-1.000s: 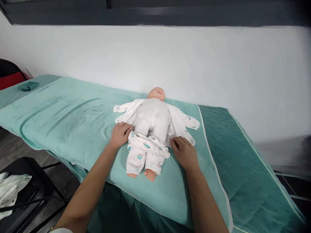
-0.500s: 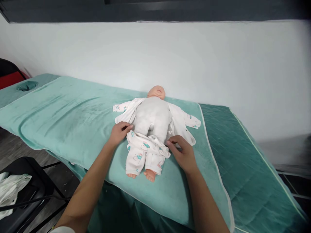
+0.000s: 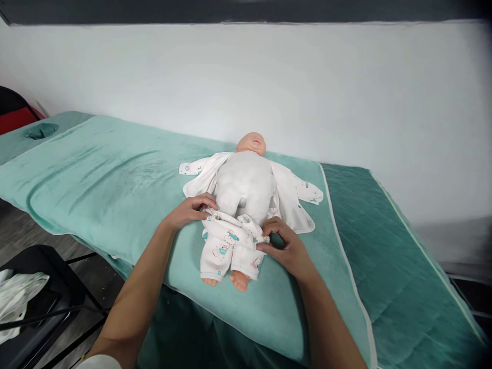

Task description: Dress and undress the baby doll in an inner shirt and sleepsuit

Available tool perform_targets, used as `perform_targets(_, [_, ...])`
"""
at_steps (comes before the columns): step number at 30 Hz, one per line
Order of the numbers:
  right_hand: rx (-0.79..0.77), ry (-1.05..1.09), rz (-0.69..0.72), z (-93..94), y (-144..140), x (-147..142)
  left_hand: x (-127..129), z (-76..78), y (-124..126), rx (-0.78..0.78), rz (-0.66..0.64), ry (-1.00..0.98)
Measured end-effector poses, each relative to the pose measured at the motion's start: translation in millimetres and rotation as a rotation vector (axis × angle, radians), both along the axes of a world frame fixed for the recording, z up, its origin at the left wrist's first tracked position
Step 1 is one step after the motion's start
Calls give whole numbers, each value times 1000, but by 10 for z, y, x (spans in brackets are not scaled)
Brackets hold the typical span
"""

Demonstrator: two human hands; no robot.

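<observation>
A baby doll [image 3: 243, 182] with a soft white body lies on its back, feet toward me. Printed white baby pants [image 3: 225, 241] cover its lower legs and bunch at the thighs, with both feet sticking out below. Its printed white baby jacket [image 3: 292, 197] is spread open, the sleeves stretched to both sides. At the left end of the waistband, my left hand [image 3: 192, 210] is closed on the fabric between thumb and fingers. My right hand [image 3: 286, 246] pinches the waistband's right edge.
The doll rests on a light green cover [image 3: 115, 174] over a massage bed that has a face hole [image 3: 41, 131]. Behind it stands a white wall [image 3: 246, 77]. At the lower left, a black chair [image 3: 57, 271] holds a white plastic bag [image 3: 21, 297].
Both hands have moved inward onto the pants' waistband and closed on it; earlier they were beside it. The view has tilted slightly down.
</observation>
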State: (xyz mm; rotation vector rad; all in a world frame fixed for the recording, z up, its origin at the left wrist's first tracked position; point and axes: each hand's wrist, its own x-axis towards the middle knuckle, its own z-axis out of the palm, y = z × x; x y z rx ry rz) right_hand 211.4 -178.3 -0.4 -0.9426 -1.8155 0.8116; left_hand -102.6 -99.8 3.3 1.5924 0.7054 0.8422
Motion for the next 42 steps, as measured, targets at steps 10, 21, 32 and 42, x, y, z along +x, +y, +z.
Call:
perform_targets(10, [-3, -31, 35, -27, 23, 32, 59, 57, -51, 37, 36, 45])
perform_targets(21, [-33, 14, 21, -64, 27, 40, 40, 73, -46, 16, -38, 66])
perform_targets(32, [-111, -29, 148, 14, -1, 80, 90, 24, -46, 41, 54, 10])
perform_targets(42, [-51, 49, 5, -32, 30, 59, 219, 6, -12, 213, 232, -3])
